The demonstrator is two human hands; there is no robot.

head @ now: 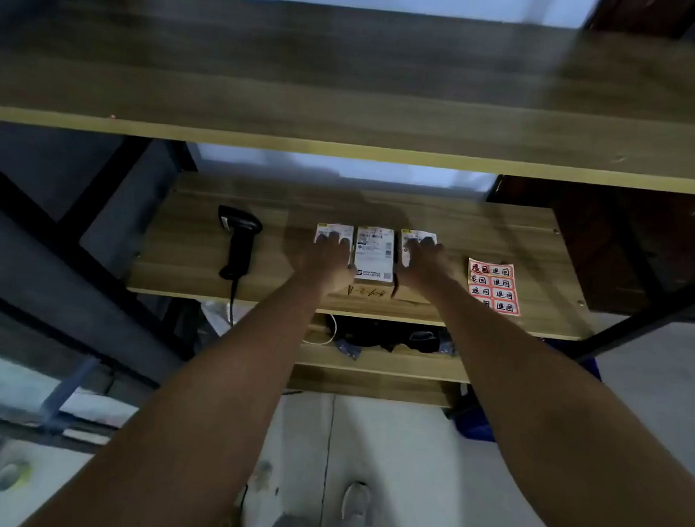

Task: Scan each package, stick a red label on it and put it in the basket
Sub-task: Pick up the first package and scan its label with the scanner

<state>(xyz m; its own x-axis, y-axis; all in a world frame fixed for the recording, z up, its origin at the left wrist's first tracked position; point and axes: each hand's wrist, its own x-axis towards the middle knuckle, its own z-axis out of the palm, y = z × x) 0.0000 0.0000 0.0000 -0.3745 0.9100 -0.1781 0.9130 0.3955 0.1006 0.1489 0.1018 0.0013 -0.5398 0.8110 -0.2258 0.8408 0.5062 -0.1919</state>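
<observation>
Hands: left hand [330, 253] and right hand [420, 257] lay flat, fingers straight, on outer packages.
Middle package [374, 253]: unlabelled.
Scanner [238, 245], label sheet [493, 286]: apparently unused.
Basket: unseen.

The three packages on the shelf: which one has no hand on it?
The middle package; the left hand and right hand rest on its neighbours.

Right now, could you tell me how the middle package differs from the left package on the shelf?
The middle package lies untouched, its whole white shipping label showing; the left package has the left hand resting flat on it, so only the far end of its label shows. The middle package has a box on each side; the left package sits nearest the scanner. Both lie flat, label up, on the same shelf.
</observation>
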